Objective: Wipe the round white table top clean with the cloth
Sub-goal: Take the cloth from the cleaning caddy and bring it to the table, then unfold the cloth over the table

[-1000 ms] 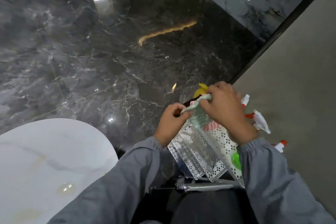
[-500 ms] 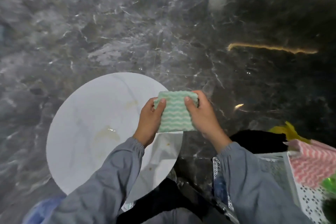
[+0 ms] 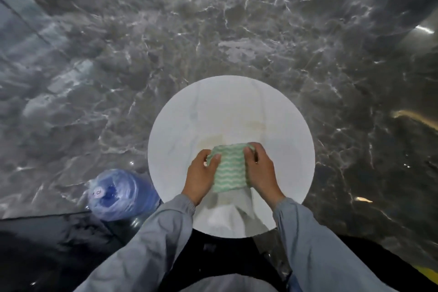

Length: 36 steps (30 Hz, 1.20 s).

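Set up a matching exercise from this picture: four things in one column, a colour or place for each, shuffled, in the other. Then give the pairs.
1 cloth
2 table top
3 water jug
4 floor

A dark grey veined marble
B green and white wavy stripes
C blue, on the floor left of the table
D round, white, with yellowish stains

Pairs: 1-B, 2-D, 3-C, 4-A.

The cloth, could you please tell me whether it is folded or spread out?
Folded: the cloth is a compact, thick rectangle, pinched at its sides by the left hand and the right hand.
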Each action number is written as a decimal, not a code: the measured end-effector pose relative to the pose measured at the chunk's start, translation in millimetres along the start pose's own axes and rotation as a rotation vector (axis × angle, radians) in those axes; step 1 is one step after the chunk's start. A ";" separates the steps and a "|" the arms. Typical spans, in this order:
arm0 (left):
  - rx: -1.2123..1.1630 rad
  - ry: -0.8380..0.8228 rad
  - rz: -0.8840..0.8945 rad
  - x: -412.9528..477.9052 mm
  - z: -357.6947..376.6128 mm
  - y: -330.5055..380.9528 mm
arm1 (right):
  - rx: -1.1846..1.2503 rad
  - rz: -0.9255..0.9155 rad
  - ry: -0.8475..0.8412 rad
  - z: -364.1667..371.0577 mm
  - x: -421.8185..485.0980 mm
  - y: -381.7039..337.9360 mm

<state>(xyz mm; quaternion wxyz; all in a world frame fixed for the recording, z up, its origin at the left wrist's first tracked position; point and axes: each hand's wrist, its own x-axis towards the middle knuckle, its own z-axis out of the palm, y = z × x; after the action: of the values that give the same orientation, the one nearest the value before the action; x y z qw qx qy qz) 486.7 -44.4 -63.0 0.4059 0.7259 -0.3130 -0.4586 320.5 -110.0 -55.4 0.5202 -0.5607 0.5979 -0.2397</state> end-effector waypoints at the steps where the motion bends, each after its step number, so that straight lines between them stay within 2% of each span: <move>1: 0.002 0.007 -0.013 0.6 -7.6 -6.1 | 0.000 0.009 -0.018 8.1 -1.4 0.5; 6: -0.046 0.079 -0.029 17.3 -32.9 -40.5 | 0.018 0.019 -0.060 46.5 15.1 17.6; 11: -0.184 0.067 0.043 55.2 -32.7 -95.9 | 0.038 -0.071 -0.047 75.4 60.0 62.8; 15: -0.245 0.043 0.089 65.3 -27.8 -122.4 | 0.111 -0.096 -0.120 78.8 74.0 82.5; 20: -0.150 0.067 0.190 75.0 -28.3 -157.9 | 0.140 -0.195 -0.180 87.8 75.1 107.4; 29: 0.035 0.149 0.512 37.6 -18.1 -181.7 | 0.136 -0.462 -0.226 76.4 22.0 133.5; 36: 0.139 0.192 0.601 -11.2 8.1 -186.8 | -0.206 -0.773 -0.051 53.2 -21.2 173.9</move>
<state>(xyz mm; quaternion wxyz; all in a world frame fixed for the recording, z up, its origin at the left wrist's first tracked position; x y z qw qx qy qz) 490.3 51.0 -224.1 0.5002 0.6670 -0.5043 -0.2249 291.1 -30.2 -217.5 0.3475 -0.7994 0.3505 -0.3425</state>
